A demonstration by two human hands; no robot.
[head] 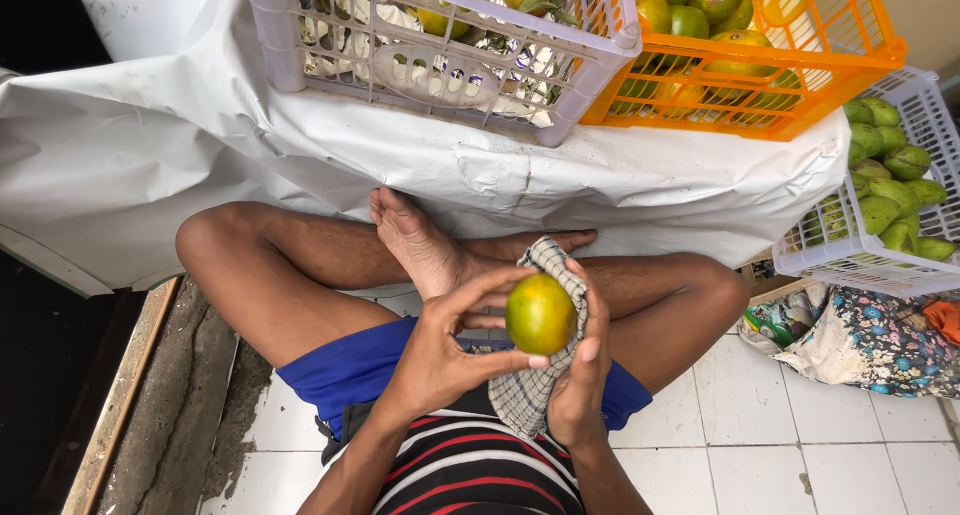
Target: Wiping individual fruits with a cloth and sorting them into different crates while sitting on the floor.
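Sitting cross-legged on the white tile floor [760, 455], the person holds a round fruit [540, 314] over their lap. The fruit is green with some orange on it. The left hand [445, 350] has its grip closed on the fruit, with fingers curled over the top and the thumb pressed under it. The right hand [580, 375] has its grip closed on a checked cloth [525, 395]. The cloth is white with dark lines. It wraps around the far side of the fruit and hangs down between the two hands. The cloth touches the fruit.

The person wears blue shorts [345, 370] and a striped shirt [470, 465] with black, red and white lines. Their bare feet are crossed just past the hands.

Past the knees is a low desk covered with a white sheet [200, 145]. On it sits a pale purple basket [440, 50] with fruit and crumpled paper inside. Just beside it is an orange basket [800, 65] full of green and orange fruit. To the right, lower down, a white basket [870, 255] holds green fruit with pointed ends. Under that basket lies a flowery cloth bag [870, 345] on the floor.
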